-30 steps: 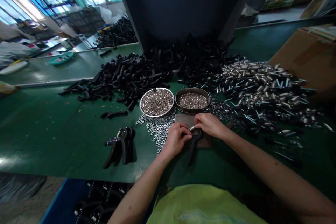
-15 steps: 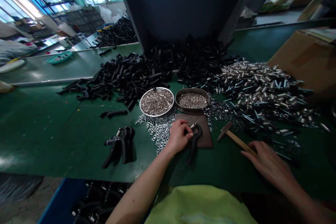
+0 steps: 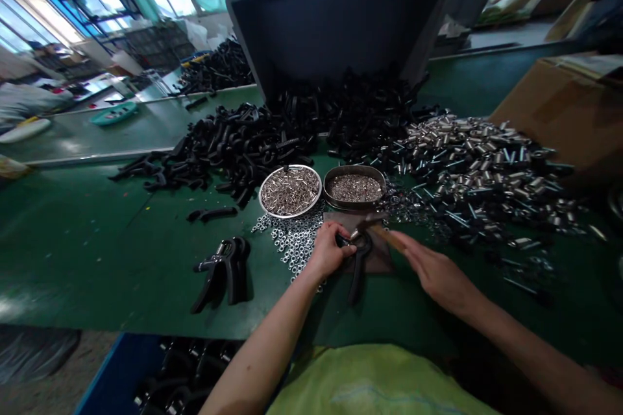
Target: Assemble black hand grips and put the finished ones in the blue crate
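Note:
My left hand (image 3: 331, 249) pinches the head of a black spring clamp (image 3: 359, 269), which lies over a brown metal plate (image 3: 379, 258) on the green bench. A small metal spring (image 3: 355, 234) shows at the clamp's head. My right hand (image 3: 433, 269) grips a hammer (image 3: 389, 238) by its wooden handle. The hammer's head is over the plate, right above the clamp; whether it touches is unclear. Left of my left hand spread loose metal nuts (image 3: 296, 243). Farther left on the bench stands an assembled spring clamp (image 3: 226, 272).
A round dish of metal pins (image 3: 292, 167) and an oval tin of small rivets (image 3: 355, 205) stand behind the plate. Black clamp parts (image 3: 238, 136) spill from a tipped grey bin (image 3: 341, 26). Metal sleeves and screws (image 3: 496, 168) heap at right, before a cardboard box (image 3: 559, 110).
My right hand has lifted the hammer from the bench at right and brought it left over the plate and clamp. My left hand stays at the clamp's head.

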Demonstrator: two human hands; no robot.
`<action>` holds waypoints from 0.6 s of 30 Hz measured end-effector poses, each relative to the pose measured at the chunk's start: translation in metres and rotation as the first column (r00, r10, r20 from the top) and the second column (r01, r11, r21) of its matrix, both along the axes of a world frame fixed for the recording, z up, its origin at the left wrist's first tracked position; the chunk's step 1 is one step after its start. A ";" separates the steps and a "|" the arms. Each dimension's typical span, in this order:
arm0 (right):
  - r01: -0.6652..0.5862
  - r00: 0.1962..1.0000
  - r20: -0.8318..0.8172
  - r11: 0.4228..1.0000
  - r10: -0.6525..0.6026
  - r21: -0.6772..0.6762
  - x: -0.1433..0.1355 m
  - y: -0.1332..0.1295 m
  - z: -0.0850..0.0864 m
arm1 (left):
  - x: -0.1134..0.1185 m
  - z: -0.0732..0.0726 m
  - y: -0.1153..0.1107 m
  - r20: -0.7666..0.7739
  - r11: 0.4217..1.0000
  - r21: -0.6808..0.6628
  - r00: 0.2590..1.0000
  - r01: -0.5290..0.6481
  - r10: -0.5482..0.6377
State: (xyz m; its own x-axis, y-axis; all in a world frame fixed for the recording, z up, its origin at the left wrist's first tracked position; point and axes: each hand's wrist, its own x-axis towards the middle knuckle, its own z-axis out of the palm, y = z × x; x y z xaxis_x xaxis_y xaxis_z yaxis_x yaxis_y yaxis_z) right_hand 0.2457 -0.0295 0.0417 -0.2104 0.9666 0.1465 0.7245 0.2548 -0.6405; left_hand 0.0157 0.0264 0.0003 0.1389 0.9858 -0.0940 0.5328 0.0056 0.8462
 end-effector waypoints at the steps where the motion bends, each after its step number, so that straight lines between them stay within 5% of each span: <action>1: -0.033 0.997 0.065 0.999 0.035 -0.023 -0.001 0.003 0.000 | 0.000 0.000 0.000 -0.004 1.000 -0.008 1.000 -0.003 0.003; 7: 0.050 0.998 0.029 0.994 -0.053 0.102 -0.001 0.004 0.007 | 0.001 0.007 0.000 -0.023 1.000 -0.012 1.000 0.007 -0.007; 13: -0.004 0.985 0.172 0.994 0.023 -0.113 -0.002 0.008 0.000 | 0.000 0.009 -0.008 -0.106 0.996 0.086 0.994 0.013 -0.004; 18: 0.047 0.999 -0.013 0.997 -0.046 0.054 -0.005 -0.020 0.020 | -0.010 0.002 -0.034 -0.261 0.969 0.241 0.959 -0.046 0.110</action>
